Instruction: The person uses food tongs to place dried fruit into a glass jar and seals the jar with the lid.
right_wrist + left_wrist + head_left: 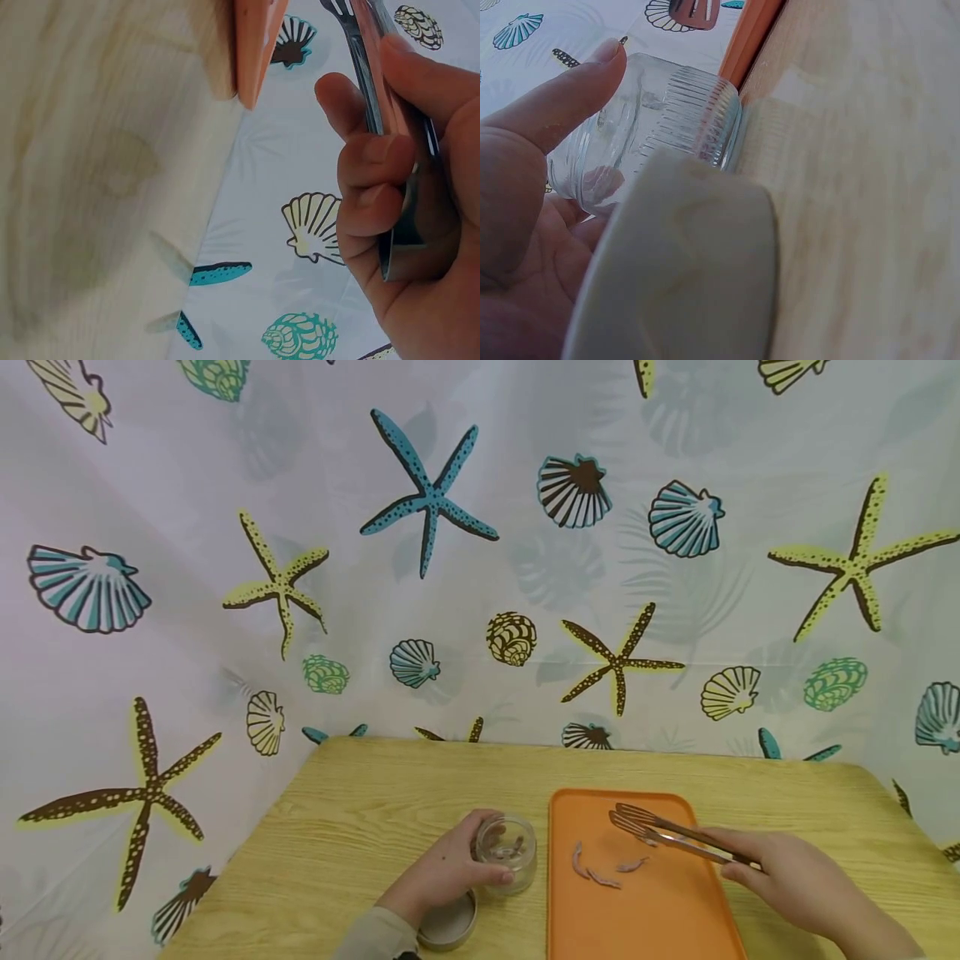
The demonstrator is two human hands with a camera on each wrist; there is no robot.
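My left hand (457,868) grips a small clear glass jar (517,868) on the table, thumb on the near side and fingers round the far side. A few greyish pieces lie inside the jar. In the left wrist view the ribbed wall of the jar (682,112) shows beside the thumb. With my right hand (787,872) I hold metal tongs (675,835), their slotted ends apart above the orange tray (637,927). Several thin, curled, pinkish-grey strips (603,880) lie on the tray, one partly under the tong ends. The right wrist view shows fingers wrapped round the tongs (420,225).
A round lid (450,925) lies on the wooden table (360,827) just below the left wrist. The tray stands right of the jar, with a low raised rim. A curtain (465,610) printed with starfish and shells hangs behind the table and along its sides.
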